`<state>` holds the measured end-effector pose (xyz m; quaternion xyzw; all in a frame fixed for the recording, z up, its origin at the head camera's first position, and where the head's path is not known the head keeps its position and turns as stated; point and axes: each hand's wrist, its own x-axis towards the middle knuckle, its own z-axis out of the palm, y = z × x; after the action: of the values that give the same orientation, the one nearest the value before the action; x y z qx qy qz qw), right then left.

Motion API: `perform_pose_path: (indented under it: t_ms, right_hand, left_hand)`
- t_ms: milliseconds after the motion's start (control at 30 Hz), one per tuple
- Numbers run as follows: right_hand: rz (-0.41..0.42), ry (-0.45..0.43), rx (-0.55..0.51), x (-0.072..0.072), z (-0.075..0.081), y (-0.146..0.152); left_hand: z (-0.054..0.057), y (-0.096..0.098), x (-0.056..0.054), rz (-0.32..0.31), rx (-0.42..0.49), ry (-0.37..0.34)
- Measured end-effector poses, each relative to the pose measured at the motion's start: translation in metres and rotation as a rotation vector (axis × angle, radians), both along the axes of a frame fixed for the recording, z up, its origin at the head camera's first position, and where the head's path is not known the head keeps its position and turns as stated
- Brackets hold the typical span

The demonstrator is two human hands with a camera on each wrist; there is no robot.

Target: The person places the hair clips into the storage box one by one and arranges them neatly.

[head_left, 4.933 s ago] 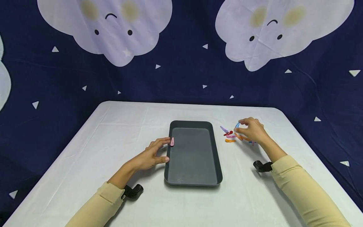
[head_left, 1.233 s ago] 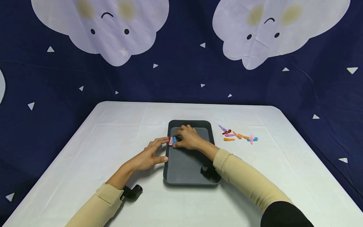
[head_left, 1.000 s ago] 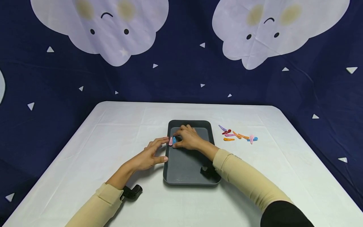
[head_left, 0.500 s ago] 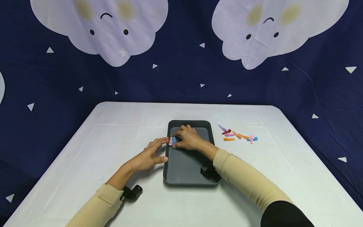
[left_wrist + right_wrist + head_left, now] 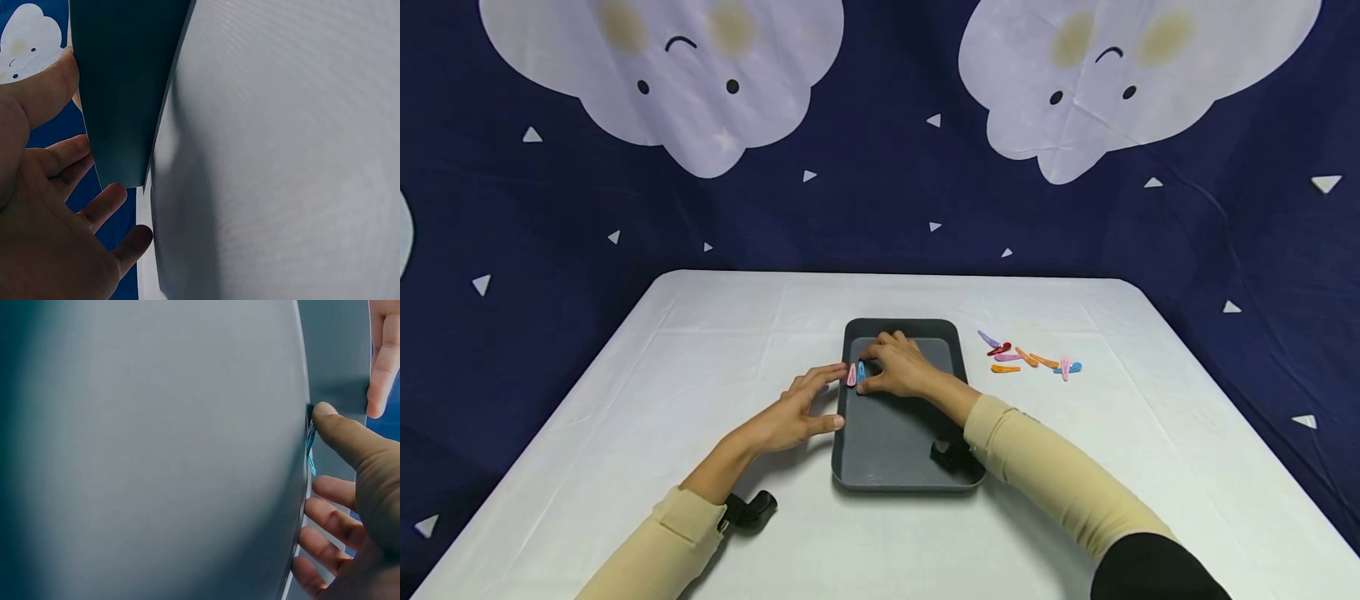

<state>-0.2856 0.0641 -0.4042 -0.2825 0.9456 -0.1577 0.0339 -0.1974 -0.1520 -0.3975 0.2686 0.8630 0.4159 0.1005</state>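
A dark grey baking tray (image 5: 917,442) lies on the white table. Inside its left edge a pink hair clip (image 5: 852,374) stands beside a blue hair clip (image 5: 861,372), both lengthwise to the tray. My right hand (image 5: 898,365) reaches into the tray and pinches the blue clip between thumb and fingers; in the right wrist view the thumb (image 5: 331,422) is at one end of it. Along the outer left wall, my left hand (image 5: 790,417) touches the tray with thumb and fingers spread, as the left wrist view also shows. The tray wall (image 5: 122,94) hides part of those fingers.
To the right of the tray lies a loose group of hair clips: purple (image 5: 988,338), red (image 5: 999,349), orange (image 5: 1006,368), blue (image 5: 1077,367) and several others, some overlapping. Behind the table (image 5: 737,317) hangs a dark blue cloth (image 5: 880,225) with clouds.
From the group on the right, my right hand has brought the blue hair clip leftward into the tray, beside the pink one. Over the last second both hands are nearly still.
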Motion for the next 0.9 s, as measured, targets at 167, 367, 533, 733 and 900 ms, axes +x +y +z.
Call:
perform_pose_path:
  t_ms: [167, 367, 533, 733, 900]
  right_hand:
    - [0.003, -0.018, -0.022, 0.0, 0.002, 0.0]
    - [0.0, -0.036, -0.049, 0.002, 0.008, 0.001]
    - [-0.006, -0.045, -0.095, 0.003, 0.019, 0.005]
    - [-0.028, -0.024, -0.139, 0.002, 0.036, 0.018]
    - [-0.062, -0.005, -0.21, 0.001, 0.046, 0.037]
  left_hand:
    - [-0.002, -0.001, 0.0, 0.003, 0.003, 0.002]
    - [-0.001, 0.0, 0.0, 0.005, 0.006, 0.003]
    - [-0.001, 0.0, 0.0, 0.005, 0.007, -0.005]
    - [-0.001, 0.001, 0.0, 0.016, 0.004, -0.018]
    - [-0.001, 0.001, 0.0, 0.025, 0.01, -0.036]
